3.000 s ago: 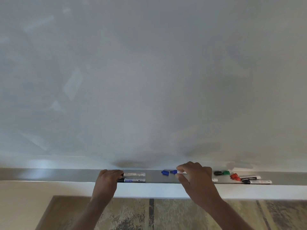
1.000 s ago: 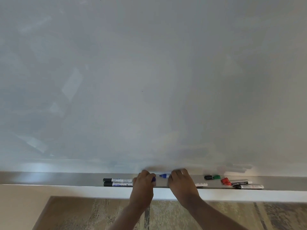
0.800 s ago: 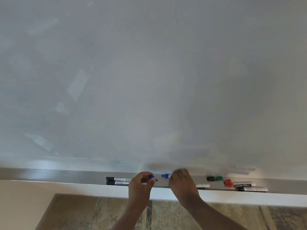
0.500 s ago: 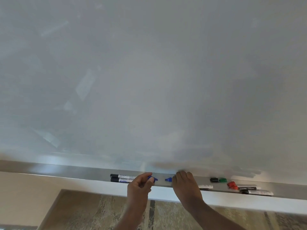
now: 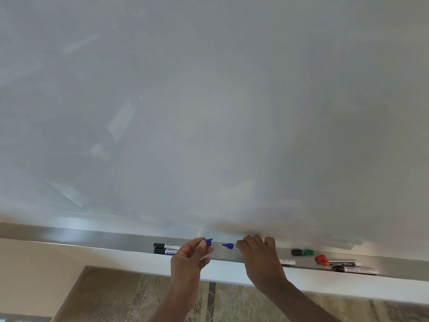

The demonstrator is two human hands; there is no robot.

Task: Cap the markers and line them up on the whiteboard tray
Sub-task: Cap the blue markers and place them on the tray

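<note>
My left hand [image 5: 189, 256] pinches a blue cap [image 5: 208, 242] between thumb and fingertips just above the grey whiteboard tray [image 5: 92, 237]. My right hand [image 5: 260, 259] grips an uncapped blue marker [image 5: 229, 246], its tip pointing left at the cap, a short gap apart. Two capped black markers [image 5: 166, 248] lie side by side on the tray left of my hands. A white marker body [image 5: 287, 262] shows right of my right hand. Farther right lie a black cap [image 5: 296, 252], a green cap [image 5: 308, 252], a red cap [image 5: 321, 259] and two markers [image 5: 348, 266].
The whiteboard [image 5: 209, 112] fills most of the view above the tray. Below the tray runs a white ledge [image 5: 232, 273], and under it a patterned carpet [image 5: 130, 298].
My left hand left the two black markers, moved right and picked up the blue cap. My right hand lifted the blue marker; cap and tip now face each other.
</note>
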